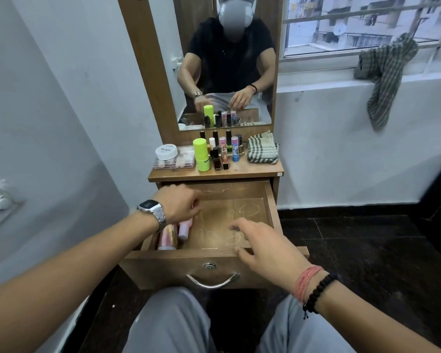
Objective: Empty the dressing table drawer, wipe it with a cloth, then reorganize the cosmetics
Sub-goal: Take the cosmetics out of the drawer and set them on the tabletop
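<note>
Far left on the tabletop (pixel 255 170), a white jar (pixel 166 151) sits on a clear case (pixel 175 161), then a lime-green bottle (pixel 201 154), a cluster of small bottles (pixel 223 151) and a folded checked cloth (pixel 262 149). Below, the drawer (pixel 271 205) stands pulled open; two pink tubes (pixel 175 234) lie in its left corner. The left hand (pixel 180 203) hovers over them, fingers curled downward; whether it pinches anything, I cannot tell. The right hand (pixel 267 247) reaches in, fingers loosely spread, holding nothing. Another cloth (pixel 385 72) hangs from the window ledge (pixel 316 81).
</note>
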